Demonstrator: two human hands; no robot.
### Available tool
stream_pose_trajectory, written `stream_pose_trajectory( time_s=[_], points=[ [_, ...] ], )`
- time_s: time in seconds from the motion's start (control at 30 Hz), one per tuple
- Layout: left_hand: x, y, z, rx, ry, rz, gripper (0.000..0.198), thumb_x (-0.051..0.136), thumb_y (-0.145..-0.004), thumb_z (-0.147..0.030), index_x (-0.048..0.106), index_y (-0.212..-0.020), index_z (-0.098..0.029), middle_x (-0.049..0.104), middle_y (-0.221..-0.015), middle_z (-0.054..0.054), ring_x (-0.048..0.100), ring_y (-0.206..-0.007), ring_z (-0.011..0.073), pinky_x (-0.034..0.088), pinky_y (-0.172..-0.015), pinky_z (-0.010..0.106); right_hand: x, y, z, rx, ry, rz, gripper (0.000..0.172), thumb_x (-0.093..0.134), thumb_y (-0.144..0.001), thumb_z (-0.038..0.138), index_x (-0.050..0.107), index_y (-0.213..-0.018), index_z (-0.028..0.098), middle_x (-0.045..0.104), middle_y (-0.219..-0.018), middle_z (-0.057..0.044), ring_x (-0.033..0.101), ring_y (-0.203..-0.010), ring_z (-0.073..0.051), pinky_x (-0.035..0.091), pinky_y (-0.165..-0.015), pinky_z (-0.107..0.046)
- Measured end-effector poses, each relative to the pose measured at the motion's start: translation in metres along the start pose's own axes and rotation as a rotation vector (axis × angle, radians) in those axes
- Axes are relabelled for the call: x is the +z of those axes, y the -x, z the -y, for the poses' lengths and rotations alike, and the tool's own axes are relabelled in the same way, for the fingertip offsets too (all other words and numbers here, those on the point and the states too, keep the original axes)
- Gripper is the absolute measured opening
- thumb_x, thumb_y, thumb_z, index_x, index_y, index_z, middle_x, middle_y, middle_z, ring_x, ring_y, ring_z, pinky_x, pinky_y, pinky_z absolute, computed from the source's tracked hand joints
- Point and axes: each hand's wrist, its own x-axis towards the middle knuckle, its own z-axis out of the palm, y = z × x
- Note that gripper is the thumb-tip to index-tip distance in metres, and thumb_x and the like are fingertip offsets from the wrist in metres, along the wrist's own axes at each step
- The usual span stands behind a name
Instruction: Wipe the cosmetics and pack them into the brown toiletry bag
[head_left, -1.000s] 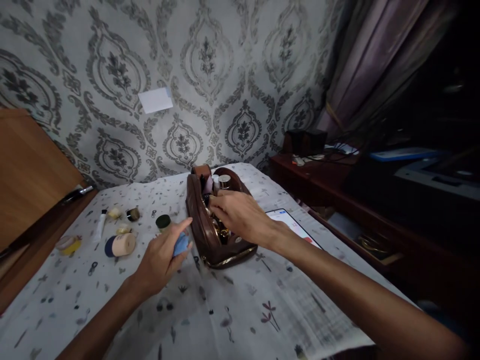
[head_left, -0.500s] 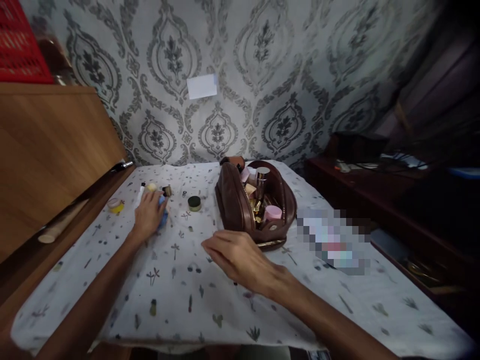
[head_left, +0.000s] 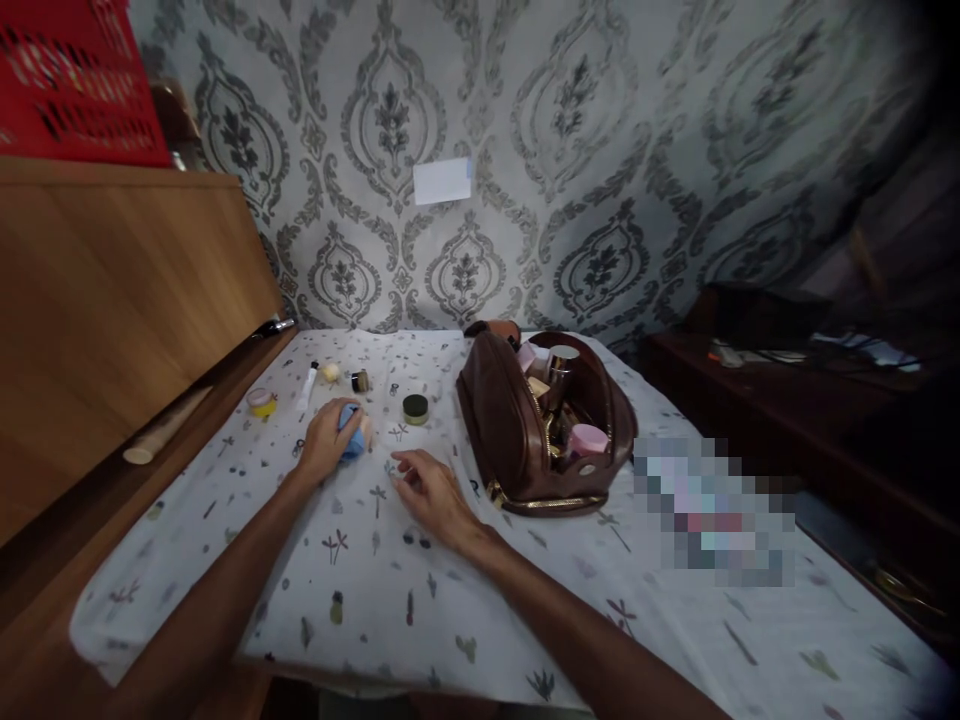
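Note:
My left hand is closed around a small blue cloth-like item, with a pale beige bit showing at its right side. To its right, my right hand hovers over the tablecloth, fingers apart and curved, holding nothing. A round jar with a dark green lid stands beyond my hands. The open brown cosmetic bag is on the right; a silver-capped bottle and a pink-lidded jar show inside. Behind my left hand lie a white tube, a pale yellow item and a dark small jar.
A yellow jar with a pinkish lid stands at the left of the patterned tablecloth. A pixelated item lies right of the bag. A wooden cabinet borders the left side, with a red basket on top.
My left hand has drawn the blue item nearer, away from the small containers. My right hand has moved away from the bag toward the left hand, its fingers opening. The view has shifted left.

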Motion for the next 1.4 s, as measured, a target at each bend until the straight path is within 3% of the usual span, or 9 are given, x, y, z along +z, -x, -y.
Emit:
stream_pose_trajectory(
  time_s=[0.17,0.4,0.6,0.77,1.03,1.13,1.27,1.4],
  points=[
    [0.005,0.004,-0.013,0.034,0.057,0.017,0.029,0.047,-0.093,-0.040,0.067,-0.099,-0.020,0.073,-0.103,0.008,0.066,-0.099,0.0234,0.048,-0.092,0.035,0.005,0.004,-0.011,0.035,-0.020,-0.012,0.044,0.065,-0.084,0.019,0.058,-0.127,0.019,0.061,-0.108,-0.007,0.065,-0.083,-0.015,0.054,-0.073,-0.030],
    [0.009,0.011,-0.036,-0.009,0.164,0.034,0.027,0.053,-0.090,-0.042,0.068,-0.099,-0.021,0.073,-0.093,0.003,0.067,-0.086,0.0207,0.049,-0.082,0.030,0.001,0.004,-0.001,0.094,-0.020,0.022,0.059,0.075,-0.080,0.022,0.052,-0.134,0.023,0.055,-0.109,-0.004,0.063,-0.081,-0.015,0.055,-0.079,-0.033],
    [0.008,0.012,-0.048,-0.088,0.274,-0.002,0.030,0.057,-0.087,-0.048,0.066,-0.093,-0.020,0.072,-0.091,0.002,0.066,-0.085,0.0206,0.050,-0.081,0.028,0.001,0.005,0.000,0.075,0.036,0.009,0.067,0.079,-0.077,0.027,0.050,-0.137,0.021,0.057,-0.114,-0.007,0.063,-0.094,-0.020,0.053,-0.090,-0.039],
    [0.005,0.013,-0.047,-0.156,0.366,0.112,0.039,0.052,-0.089,-0.055,0.066,-0.092,-0.019,0.067,-0.080,0.002,0.063,-0.075,0.0198,0.051,-0.072,0.029,-0.001,0.006,0.000,0.021,0.027,0.048,0.066,0.076,-0.081,0.027,0.047,-0.140,0.024,0.058,-0.126,-0.009,0.064,-0.101,-0.020,0.052,-0.093,-0.037],
    [0.011,0.016,-0.037,-0.026,0.309,0.045,0.036,0.042,-0.095,-0.053,0.054,-0.119,-0.028,0.063,-0.115,0.006,0.061,-0.110,0.0297,0.051,-0.098,0.048,-0.008,0.005,0.001,0.014,0.019,0.088,0.065,0.081,-0.078,0.035,0.051,-0.135,0.026,0.059,-0.127,-0.008,0.063,-0.112,-0.023,0.051,-0.096,-0.036],
    [0.013,0.018,-0.036,0.094,0.276,0.126,0.033,0.040,-0.097,-0.049,0.053,-0.116,-0.026,0.059,-0.121,0.007,0.057,-0.119,0.0306,0.046,-0.107,0.051,-0.008,0.003,-0.001,0.053,-0.005,0.038,0.069,0.085,-0.072,0.036,0.054,-0.132,0.025,0.061,-0.122,-0.007,0.062,-0.107,-0.022,0.050,-0.096,-0.035],
    [0.019,0.021,-0.035,0.393,0.172,0.249,0.035,0.043,-0.094,-0.047,0.062,-0.115,-0.025,0.060,-0.126,0.011,0.058,-0.119,0.0318,0.048,-0.104,0.048,-0.013,-0.001,-0.005,0.245,-0.106,-0.056,0.068,0.088,-0.066,0.039,0.059,-0.125,0.023,0.065,-0.102,-0.002,0.062,-0.087,-0.017,0.053,-0.082,-0.031],
    [0.027,0.023,-0.028,0.506,0.096,0.290,0.043,0.050,-0.091,-0.045,0.059,-0.129,-0.028,0.059,-0.131,0.010,0.060,-0.116,0.0305,0.052,-0.097,0.041,-0.016,-0.002,-0.010,0.368,-0.309,-0.060,0.057,0.088,-0.065,0.042,0.065,-0.113,0.022,0.062,-0.080,0.004,0.060,-0.074,-0.014,0.050,-0.069,-0.025]
  ],
)
